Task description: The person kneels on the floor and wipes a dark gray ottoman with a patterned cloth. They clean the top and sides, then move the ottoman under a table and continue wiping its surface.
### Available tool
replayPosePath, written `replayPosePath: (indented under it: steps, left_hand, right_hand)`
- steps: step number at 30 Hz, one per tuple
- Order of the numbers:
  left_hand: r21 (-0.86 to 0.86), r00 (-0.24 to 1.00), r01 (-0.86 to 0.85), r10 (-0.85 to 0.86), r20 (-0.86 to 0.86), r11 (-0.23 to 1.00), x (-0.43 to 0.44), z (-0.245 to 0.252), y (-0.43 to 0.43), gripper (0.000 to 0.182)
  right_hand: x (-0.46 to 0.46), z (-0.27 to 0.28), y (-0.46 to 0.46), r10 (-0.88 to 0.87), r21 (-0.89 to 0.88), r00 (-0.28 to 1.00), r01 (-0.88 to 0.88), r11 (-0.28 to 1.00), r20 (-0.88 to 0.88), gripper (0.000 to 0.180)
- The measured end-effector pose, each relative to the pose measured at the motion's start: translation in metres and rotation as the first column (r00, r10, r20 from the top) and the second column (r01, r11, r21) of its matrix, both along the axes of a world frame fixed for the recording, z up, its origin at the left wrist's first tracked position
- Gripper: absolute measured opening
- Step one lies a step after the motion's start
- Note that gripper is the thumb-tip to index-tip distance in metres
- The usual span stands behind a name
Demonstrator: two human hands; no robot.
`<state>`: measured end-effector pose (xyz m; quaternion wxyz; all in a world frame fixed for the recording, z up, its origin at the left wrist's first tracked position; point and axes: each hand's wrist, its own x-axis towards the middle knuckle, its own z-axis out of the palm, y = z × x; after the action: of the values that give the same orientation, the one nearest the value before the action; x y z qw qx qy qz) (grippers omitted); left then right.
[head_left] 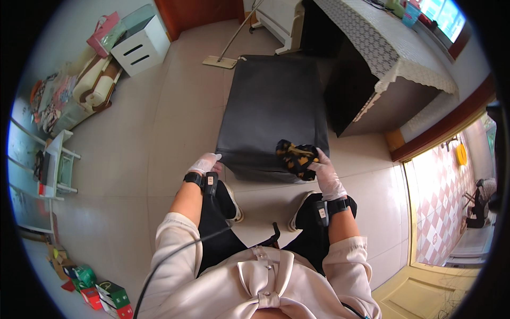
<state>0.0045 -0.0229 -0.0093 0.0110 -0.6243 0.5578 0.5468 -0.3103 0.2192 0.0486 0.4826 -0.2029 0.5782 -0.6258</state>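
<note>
A black box-shaped piece with a smooth leather-like cover [275, 103] stands on the floor before me. My left hand [206, 162], in a thin clear glove, is at its near left corner, with thumb and fingers pinching the cover's edge. A crumpled black cloth with a yellow pattern [297, 157] is gripped in my right hand [327, 177], also gloved. That cloth lies against the near right part of the cover's top and hangs over its front edge. Both wrists carry black straps with small devices.
A flat mop [220, 62] leans behind the black piece. To the right stands a desk with a lace cloth [422, 60], near a doorway with a yellow door [414, 291]. A white drawer cabinet [141, 50], a small white rack [59, 167] and gift boxes [113, 297] line the left.
</note>
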Motion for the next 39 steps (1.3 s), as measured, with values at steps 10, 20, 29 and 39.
replayPosePath:
  steps: [10,20,29,39]
  left_hand:
    - [-0.430,0.969,0.176,-0.079,0.234,0.885,-0.012,0.013,0.005,0.045]
    - [-0.320,0.881,0.374,-0.225,0.416,0.871,-0.020,0.016,-0.003,0.037]
    - [-0.305,0.894,0.368,-0.243,0.377,0.878,-0.022,0.024,0.001,0.035]
    - [-0.040,0.999,0.030,-0.031,-0.009,0.999,-0.005,-0.016,-0.029,0.060]
  right_hand:
    - [0.066,0.006,-0.129,-0.080,-0.132,0.963,0.047,0.990,-0.257,0.050]
    - [0.110,-0.062,-0.162,0.446,0.474,-0.163,-0.324,0.819,-0.880,0.040]
    - [-0.023,-0.034,-0.068,0.627,0.616,-0.029,0.157,0.772,-0.778,0.044]
    - [0.098,-0.051,-0.130,0.303,0.240,0.559,-0.185,0.953,-0.772,0.056]
